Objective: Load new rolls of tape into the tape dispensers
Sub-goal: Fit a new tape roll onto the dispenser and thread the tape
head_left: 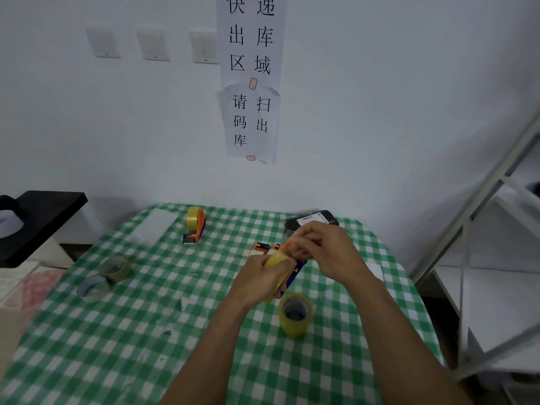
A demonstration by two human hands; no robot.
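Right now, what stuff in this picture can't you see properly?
All from the head view:
The held dispenser is mostly covered by the left hand and right hand, and it is blurred.
Whether the yellow roll is seated in it is hidden by the hands.
The second dispenser is partly hidden behind them.
The black parcel has a label too small to read.
The wall sign is cut off by the top edge.

Only the person's arms show — the left forearm [210, 346] and the right forearm [409, 331], both bare from the near edge up to the wrist. The left hand [260, 279] and right hand [324, 249] are bare too. The right hand's knuckles read clearly, while its fingertips [295, 247] are smeared by blur.
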